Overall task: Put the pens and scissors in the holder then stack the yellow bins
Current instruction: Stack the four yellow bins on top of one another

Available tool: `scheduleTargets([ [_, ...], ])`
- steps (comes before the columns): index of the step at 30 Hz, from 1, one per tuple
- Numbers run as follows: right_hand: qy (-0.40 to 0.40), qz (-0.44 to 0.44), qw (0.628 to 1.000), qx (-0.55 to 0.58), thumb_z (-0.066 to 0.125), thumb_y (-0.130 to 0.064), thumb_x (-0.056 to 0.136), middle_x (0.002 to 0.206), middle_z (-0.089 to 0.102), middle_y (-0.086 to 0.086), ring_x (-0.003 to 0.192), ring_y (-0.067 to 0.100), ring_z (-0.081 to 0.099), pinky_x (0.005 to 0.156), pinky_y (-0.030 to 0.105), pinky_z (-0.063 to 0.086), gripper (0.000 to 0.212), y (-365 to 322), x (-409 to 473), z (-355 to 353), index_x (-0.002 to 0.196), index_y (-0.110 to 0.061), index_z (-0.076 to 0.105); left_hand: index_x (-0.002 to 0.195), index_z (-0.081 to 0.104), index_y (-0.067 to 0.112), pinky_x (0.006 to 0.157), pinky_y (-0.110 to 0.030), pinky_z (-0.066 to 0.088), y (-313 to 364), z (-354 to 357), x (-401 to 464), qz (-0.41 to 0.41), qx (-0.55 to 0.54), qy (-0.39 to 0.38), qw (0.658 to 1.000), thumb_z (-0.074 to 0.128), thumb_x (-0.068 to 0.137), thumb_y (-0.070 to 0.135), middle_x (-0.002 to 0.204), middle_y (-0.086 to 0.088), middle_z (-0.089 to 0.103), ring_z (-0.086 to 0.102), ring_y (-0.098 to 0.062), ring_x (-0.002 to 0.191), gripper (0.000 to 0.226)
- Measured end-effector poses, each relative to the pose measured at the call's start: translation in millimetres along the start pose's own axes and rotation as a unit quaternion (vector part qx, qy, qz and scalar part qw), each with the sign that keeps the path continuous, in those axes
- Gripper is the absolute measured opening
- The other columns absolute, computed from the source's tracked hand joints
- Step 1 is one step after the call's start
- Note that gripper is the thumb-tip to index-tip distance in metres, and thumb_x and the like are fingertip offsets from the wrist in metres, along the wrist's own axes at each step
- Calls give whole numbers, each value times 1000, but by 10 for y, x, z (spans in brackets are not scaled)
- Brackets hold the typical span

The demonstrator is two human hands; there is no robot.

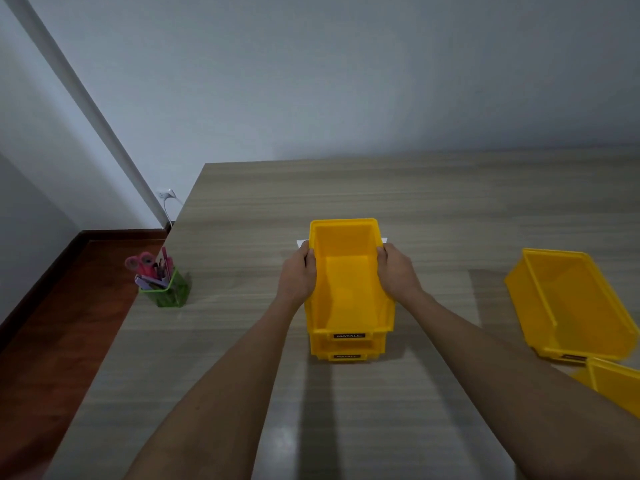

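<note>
1. The yellow bins are the job now: the green holder (168,292) at the left edge of the worktop (242,209) already carries the pink-handled scissors (141,262) and the pens (163,266), so that part looks done.
2. The top bin (348,271) sits nested on a lower bin (346,353) at the middle of the worktop. Your left hand (298,277) clamps its left wall and your right hand (394,273) its right wall, thumbs hooked over the rim and the other fingers down the outside.
3. Judging by the two labelled fronts lining up one above the other, the bin is close to seated. Press down evenly with both hands so neither side rides high.
4. Check that the rear edge has dropped in too; something white peeks out behind the stack, and I cannot tell what it is or whether it interferes.
5. Let go only once the pair feels solid, or the top bin may rock.
6. Two more bins wait to your right: a loose bin (571,303) lying apart, and a partly cut-off bin (614,384) at the frame edge. Take the nearer one by both walls in the same way.
</note>
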State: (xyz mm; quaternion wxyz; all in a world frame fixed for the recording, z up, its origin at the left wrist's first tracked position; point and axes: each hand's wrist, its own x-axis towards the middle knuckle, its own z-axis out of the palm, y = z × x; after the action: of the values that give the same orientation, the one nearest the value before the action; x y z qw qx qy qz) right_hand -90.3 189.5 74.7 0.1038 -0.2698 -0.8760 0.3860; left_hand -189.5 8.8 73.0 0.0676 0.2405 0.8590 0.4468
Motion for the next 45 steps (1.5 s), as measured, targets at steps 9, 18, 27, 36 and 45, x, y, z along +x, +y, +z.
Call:
scheduleTargets([
  [9,0,-12,1000,-20,26,-32,106,103,65,19,92,31,61,76,39,48,41,14,60,-3,110,-4,57,95,54,6,61,-32,42,12,21,1,3,30,14,999,32,104,24,79,-11,59,51,-17,66,30],
  [18,-9,-19,991,-131,27,-42,103,118,62,17,108,35,59,86,42,47,47,-109,33,-344,115,-9,59,147,27,13,102,-49,37,411,-94,39,0,321,-21,947,33,101,40,144,-18,35,43,-38,125,54],
  [27,57,-92,951,-289,30,-39,103,162,24,8,151,26,17,120,46,15,55,235,-349,-1159,153,-18,26,150,22,17,118,-51,15,1279,417,-255,54,355,-4,933,27,100,48,159,-15,18,8,-34,150,59],
  [36,37,7,950,-311,26,-45,102,165,8,7,153,27,4,123,48,5,59,1548,-1088,-2380,156,-21,16,153,14,18,121,-53,7,2172,1891,-985,62,339,-79,935,27,100,48,162,-14,8,-1,-34,151,62],
  [45,44,103,944,-311,30,-48,101,162,18,14,151,30,16,120,51,12,63,2827,-1862,-2954,154,-16,22,149,23,17,111,-52,24,2456,3116,-1731,85,352,-164,918,32,98,49,150,-14,32,29,-33,140,61],
])
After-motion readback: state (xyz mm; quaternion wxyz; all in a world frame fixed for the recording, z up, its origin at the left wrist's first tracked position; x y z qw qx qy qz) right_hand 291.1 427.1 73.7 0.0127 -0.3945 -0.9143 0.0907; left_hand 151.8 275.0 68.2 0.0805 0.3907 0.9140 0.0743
